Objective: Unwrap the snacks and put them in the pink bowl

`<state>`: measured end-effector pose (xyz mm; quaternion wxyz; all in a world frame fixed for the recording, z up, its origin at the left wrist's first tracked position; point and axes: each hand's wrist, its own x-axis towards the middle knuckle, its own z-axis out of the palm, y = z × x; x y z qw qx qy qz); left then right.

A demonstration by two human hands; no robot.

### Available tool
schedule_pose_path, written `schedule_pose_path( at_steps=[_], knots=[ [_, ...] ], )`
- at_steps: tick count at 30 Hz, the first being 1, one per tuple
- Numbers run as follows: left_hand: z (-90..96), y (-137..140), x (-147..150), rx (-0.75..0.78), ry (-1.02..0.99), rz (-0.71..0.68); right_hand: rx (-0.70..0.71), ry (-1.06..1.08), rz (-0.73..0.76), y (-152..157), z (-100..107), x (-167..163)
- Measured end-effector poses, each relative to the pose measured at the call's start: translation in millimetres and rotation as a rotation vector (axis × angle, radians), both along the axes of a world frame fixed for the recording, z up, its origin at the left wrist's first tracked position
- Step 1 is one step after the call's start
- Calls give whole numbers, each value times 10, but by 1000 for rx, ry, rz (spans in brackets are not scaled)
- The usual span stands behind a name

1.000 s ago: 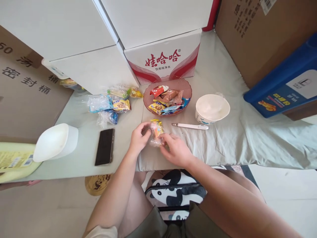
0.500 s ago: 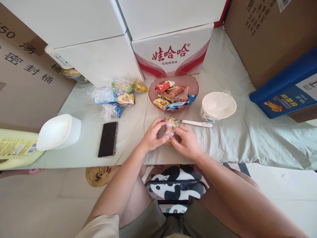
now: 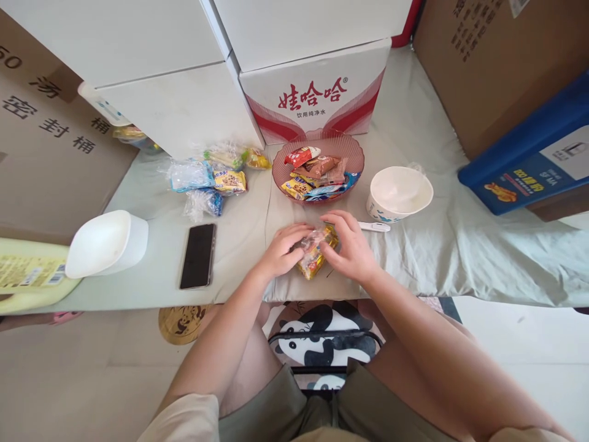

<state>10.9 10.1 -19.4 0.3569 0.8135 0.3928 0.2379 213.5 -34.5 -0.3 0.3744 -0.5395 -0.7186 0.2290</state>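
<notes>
Between my hands, on the cloth, is a yellow snack packet [image 3: 314, 261] with clear crinkled plastic on its upper left side. My left hand [image 3: 286, 250] is closed on the packet's left side, its thumb pressed on the clear plastic. From the right, my right hand [image 3: 350, 248] grips the packet with the thumb on its edge and the fingers curved around the far end. A knife's white handle [image 3: 375, 226] sticks out behind my right hand; the blade is mostly hidden. Just beyond, a pink ribbed bowl [image 3: 356, 150] holds several wrapped snacks.
A paper tub [image 3: 400, 193] stands right of the bowl. Several snack packets and clear wrappers [image 3: 197, 178] lie at the left, with a phone [image 3: 197, 256] nearer me. Farther left is a white plastic container [image 3: 133, 245]. A printed carton [image 3: 317, 92] and a blue box [image 3: 524, 159] border the surface.
The packet has turned, and more of its yellow printed side shows. My right hand has opened wider around it and now covers more of the knife. The view has shifted slightly.
</notes>
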Motion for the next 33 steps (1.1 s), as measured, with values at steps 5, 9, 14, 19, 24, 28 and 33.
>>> schedule_pose_path(
  at_steps=[5, 9, 14, 19, 24, 28, 33],
  knots=[
    [54, -16, 1, -14, -19, 214, -141, -73, 67, 19, -35, 34],
    [151, -57, -13, -60, 30, 472, -205, -141, -48, 5, -11, 13],
    [202, -114, 0, -72, 177, 369, -202, -96, -215, -19, -11, -34],
    [151, -132, -6, -56, 125, 334, -212, -7, 6, -85, -15, -75],
    [63, -110, -81, -7, -36, 119, -220, 47, 176, -113, -4, -100],
    [38, -114, -82, 0, -59, -8, -301, 3, 126, -97, 20, -116],
    [46, -145, -27, -5, -45, 23, -382, -19, 81, -101, 67, -119]
  ],
)
